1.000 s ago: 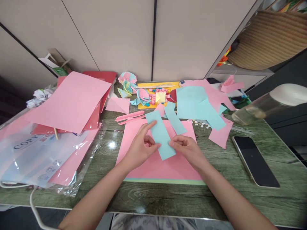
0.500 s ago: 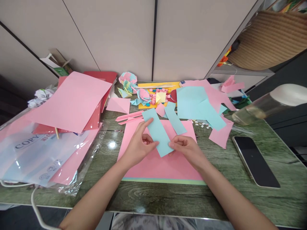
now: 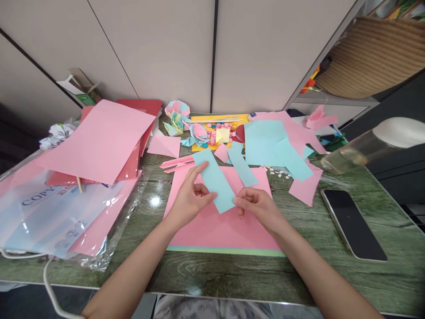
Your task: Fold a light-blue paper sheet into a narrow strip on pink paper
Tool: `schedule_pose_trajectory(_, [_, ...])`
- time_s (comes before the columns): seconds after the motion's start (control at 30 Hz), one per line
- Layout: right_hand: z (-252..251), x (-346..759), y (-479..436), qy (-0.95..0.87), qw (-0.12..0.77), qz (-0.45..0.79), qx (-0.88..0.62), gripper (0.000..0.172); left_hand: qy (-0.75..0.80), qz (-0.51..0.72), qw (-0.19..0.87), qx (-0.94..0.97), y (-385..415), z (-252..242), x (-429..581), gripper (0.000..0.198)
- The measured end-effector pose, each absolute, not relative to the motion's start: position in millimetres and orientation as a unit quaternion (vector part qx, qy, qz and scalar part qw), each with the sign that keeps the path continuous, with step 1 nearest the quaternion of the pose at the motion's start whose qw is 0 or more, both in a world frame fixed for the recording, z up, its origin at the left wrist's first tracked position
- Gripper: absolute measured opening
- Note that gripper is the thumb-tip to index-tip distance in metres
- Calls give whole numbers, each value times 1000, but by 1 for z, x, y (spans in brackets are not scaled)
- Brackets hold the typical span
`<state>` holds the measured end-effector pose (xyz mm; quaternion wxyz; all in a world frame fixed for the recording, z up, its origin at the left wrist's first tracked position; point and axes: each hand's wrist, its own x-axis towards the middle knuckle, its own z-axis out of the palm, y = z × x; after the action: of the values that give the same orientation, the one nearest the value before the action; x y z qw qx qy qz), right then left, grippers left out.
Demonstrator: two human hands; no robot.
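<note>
A light-blue paper strip [image 3: 215, 180] is held slanted above a stack of pink paper [image 3: 226, 232]. On its left edge is my left hand [image 3: 191, 195], the index finger stretched along the upper part and the thumb over the lower part. My right hand [image 3: 254, 204] is pinched at the strip's lower right corner, its other fingers curled. Just beyond lies a second light-blue strip [image 3: 243, 166]. Narrow folded pink strips [image 3: 177, 163] rest to the left, near the stack's far edge.
Paper flowers [image 3: 197, 133] and a yellow sheet [image 3: 195, 120] with small pink pieces are at the back. Blue sheets [image 3: 265, 141] lie right of them. A phone [image 3: 353, 223] and a tilted clear bottle [image 3: 358, 148] are at right. Plastic-wrapped paper [image 3: 66, 217] covers the left.
The light-blue strip has shifted slightly left and away from me, with my left hand. My right fingers now sit closer to the strip's corner, covering less of it.
</note>
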<state>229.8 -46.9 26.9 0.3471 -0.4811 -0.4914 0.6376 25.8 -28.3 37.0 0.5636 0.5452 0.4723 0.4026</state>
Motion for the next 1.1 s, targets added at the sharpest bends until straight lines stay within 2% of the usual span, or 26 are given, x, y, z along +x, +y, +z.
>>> schedule_pose_trajectory(0.2, [28, 232, -44, -504, 345, 632, -476, 24, 464, 415, 561, 546, -28, 34, 25, 71])
schedule_pose_trajectory(0.33, [29, 234, -44, -520, 342, 642, -448, 17, 429, 402, 565, 579, -31, 33, 27, 70])
schedule_pose_trajectory(0.5, [23, 232, -45, -450, 416, 641, -461, 18, 392, 329, 577, 636, -41, 34, 34, 70])
schedule_pose_trajectory(0.7, [19, 233, -45, -437, 428, 618, -494, 18, 391, 311, 574, 648, -45, 26, 42, 73])
schedule_pose_trajectory(0.8, [22, 232, -45, -452, 402, 619, -501, 21, 413, 371, 574, 602, -42, 23, 43, 78])
schedule_pose_trajectory(0.93, [25, 229, -47, -520, 316, 612, -505, 23, 472, 424, 585, 505, -37, 24, 41, 83])
schedule_pose_trajectory(1.1, [27, 224, -50, -561, 270, 599, -504, 24, 519, 358, 591, 502, -33, 27, 38, 59])
